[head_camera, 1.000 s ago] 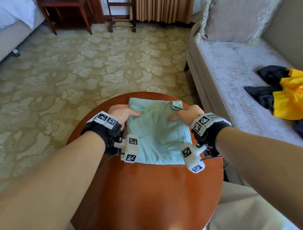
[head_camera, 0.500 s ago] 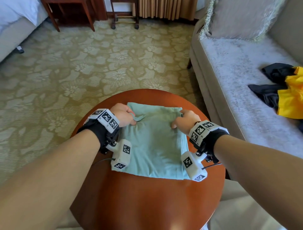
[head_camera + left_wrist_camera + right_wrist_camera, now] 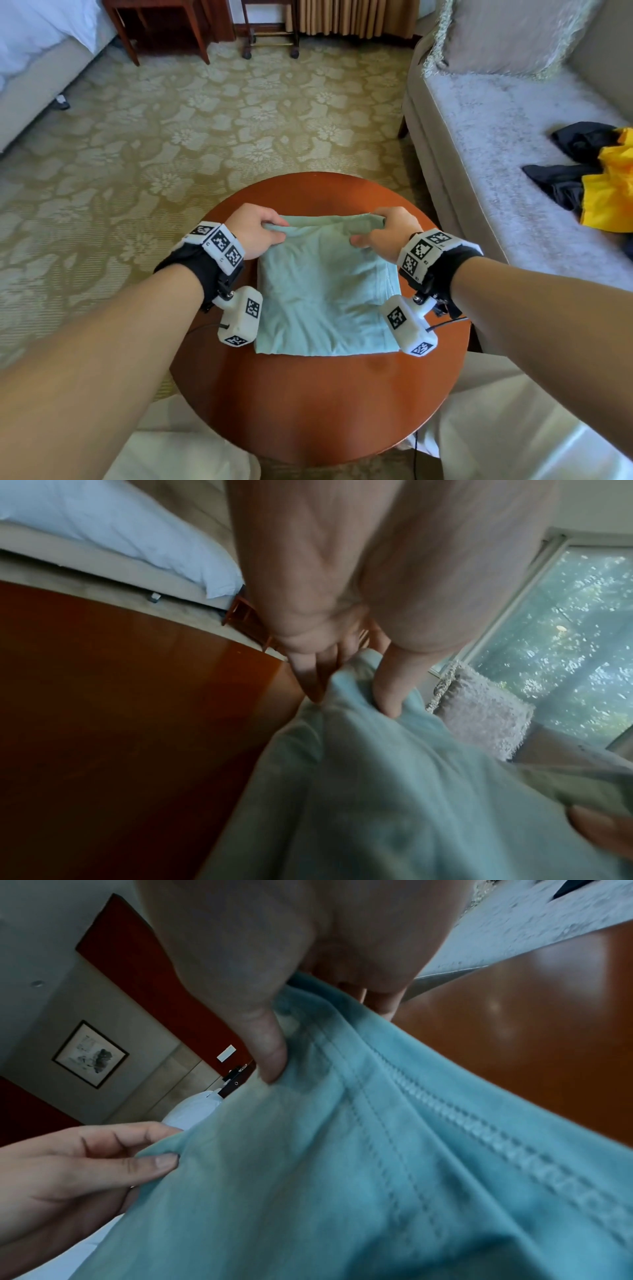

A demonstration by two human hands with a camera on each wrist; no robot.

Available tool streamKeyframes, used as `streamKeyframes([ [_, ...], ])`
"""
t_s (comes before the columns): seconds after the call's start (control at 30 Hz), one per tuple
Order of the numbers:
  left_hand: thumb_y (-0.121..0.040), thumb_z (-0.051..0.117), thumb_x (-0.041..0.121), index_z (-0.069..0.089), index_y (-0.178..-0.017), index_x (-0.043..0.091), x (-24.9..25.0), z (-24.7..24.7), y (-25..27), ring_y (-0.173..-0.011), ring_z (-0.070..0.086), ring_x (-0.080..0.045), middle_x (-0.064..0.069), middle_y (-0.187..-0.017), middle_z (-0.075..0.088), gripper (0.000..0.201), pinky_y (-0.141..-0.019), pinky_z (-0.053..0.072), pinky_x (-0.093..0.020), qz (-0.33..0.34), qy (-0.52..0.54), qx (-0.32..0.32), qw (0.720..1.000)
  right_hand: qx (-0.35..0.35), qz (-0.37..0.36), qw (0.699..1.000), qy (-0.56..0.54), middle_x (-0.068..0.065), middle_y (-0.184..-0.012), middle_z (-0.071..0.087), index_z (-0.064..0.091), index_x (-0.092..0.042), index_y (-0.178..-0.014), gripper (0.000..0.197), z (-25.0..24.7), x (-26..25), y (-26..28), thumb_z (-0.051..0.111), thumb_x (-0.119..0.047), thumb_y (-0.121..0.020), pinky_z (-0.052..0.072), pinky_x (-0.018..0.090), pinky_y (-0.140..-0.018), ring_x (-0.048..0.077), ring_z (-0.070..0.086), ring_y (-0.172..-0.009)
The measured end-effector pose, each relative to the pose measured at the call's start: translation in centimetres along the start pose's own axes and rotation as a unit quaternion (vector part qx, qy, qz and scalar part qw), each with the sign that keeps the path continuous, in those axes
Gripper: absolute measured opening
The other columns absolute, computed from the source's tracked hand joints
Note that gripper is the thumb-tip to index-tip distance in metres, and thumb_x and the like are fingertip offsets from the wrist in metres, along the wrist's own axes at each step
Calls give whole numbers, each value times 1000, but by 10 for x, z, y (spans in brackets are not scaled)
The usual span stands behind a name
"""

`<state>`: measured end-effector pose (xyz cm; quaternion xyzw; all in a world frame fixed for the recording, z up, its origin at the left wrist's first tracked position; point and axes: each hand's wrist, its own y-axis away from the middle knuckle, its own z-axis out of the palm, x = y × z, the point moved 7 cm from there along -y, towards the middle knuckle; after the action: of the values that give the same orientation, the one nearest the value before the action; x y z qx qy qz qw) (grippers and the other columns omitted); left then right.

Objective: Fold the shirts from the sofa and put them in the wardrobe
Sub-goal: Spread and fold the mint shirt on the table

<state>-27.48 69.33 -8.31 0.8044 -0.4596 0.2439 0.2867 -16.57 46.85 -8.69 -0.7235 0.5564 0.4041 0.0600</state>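
Note:
A pale teal shirt (image 3: 325,294), partly folded into a rectangle, lies on the round red-brown table (image 3: 318,411). My left hand (image 3: 255,229) pinches its far left corner and my right hand (image 3: 387,231) pinches its far right corner, and the far edge is raised off the table. In the left wrist view my thumb and fingers (image 3: 387,696) clamp the shirt (image 3: 394,791). In the right wrist view my thumb (image 3: 270,1056) presses the hemmed edge of the shirt (image 3: 377,1150). A yellow shirt (image 3: 609,192) and a black garment (image 3: 565,171) lie on the sofa.
The grey sofa (image 3: 496,137) stands right of the table with a cushion (image 3: 507,34) at its far end. Patterned carpet (image 3: 171,137) spreads to the left and beyond. A bed (image 3: 34,51) sits far left, with wooden furniture legs (image 3: 164,31) at the back.
Both hands went from lying on the shirt to pinching its far corners, and the far edge has lifted from the table.

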Motion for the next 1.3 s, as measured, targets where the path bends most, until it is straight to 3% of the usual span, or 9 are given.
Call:
streamKeyframes([
  [0.1, -91, 67, 18, 70, -101, 23, 2, 3, -4, -97, 62, -18, 1, -106, 68, 12, -81, 46, -25, 16, -35, 21, 999, 9, -43, 998, 44, -4, -86, 62, 60, -24, -95, 26, 0, -8, -4, 75, -38, -79, 42, 24, -57, 15, 61, -79],
  [0.17, -93, 63, 21, 65, -97, 27, 1, 3, -8, -91, 62, -19, 2, -102, 66, 7, -76, 46, -28, 16, -54, 32, 998, 16, -61, 995, 73, -3, -78, 55, 52, -22, -85, 25, 3, -10, -8, 71, -38, -83, 35, 24, -51, 12, 53, -67],
  [0.53, -98, 55, 24, 57, -102, 22, -5, -2, -29, -88, 58, -21, 2, -97, 60, 5, -80, 49, -34, -21, -103, 78, 991, 21, -47, 985, 165, 4, -87, 57, 43, -16, -108, 37, 10, -12, -35, 56, -47, -93, 35, 27, -48, 21, 55, -70],
  [0.7, -94, 60, 24, 65, -106, 17, -9, -3, -29, -95, 59, -20, 2, -100, 63, 14, -76, 41, -26, -39, -84, 93, 991, 45, 5, 984, 171, 7, -96, 57, 43, -14, -115, 56, 12, -4, -40, 60, -59, -86, 41, 31, -58, 24, 54, -77],
  [0.8, -89, 67, 34, 56, -121, 17, -3, -1, -24, -116, 55, -21, 0, -124, 59, 37, -93, 42, -29, -28, -77, 100, 992, 70, 32, 987, 140, 7, -107, 54, 37, -14, -120, 66, 12, -3, -36, 64, -60, -82, 46, 35, -67, 27, 55, -88],
  [0.87, -87, 68, 41, 49, -129, 20, 9, 3, -15, -129, 42, -22, 0, -139, 47, 50, -105, 35, -38, 15, -130, 92, 987, 131, 6, 982, 133, 6, -123, 45, 36, -15, -124, 74, 8, -9, -29, 68, -61, -76, 44, 41, -90, 27, 48, -112],
  [0.97, -86, 64, 48, 46, -135, 29, 31, 13, 3, -143, 22, -18, 4, -154, 29, 56, -113, 17, -45, 105, -199, 63, 972, 203, -87, 959, 176, 2, -130, 35, 34, -20, -130, 84, 8, -28, -12, 70, -64, -68, 34, 43, -101, 24, 35, -123],
  [1.17, -87, 43, 73, -3, -155, 40, 3, 56, 20, -149, -21, -20, 5, -161, -24, 88, -116, -10, -59, 40, -331, -141, 932, -7, -169, 932, 319, -5, -162, -10, 12, -27, -153, 100, 67, -26, 12, 51, -78, -76, 1, 51, -118, 16, -14, -148],
  [1.3, -87, 33, 78, -24, -148, 44, -28, 65, 30, -142, -35, -16, 9, -152, -42, 91, -113, -17, -60, 12, -355, -160, 921, -68, -188, 892, 405, -2, -156, -33, -15, -29, -153, 103, 89, 1, 21, 29, -86, -78, -10, 49, -118, 20, -29, -144],
])
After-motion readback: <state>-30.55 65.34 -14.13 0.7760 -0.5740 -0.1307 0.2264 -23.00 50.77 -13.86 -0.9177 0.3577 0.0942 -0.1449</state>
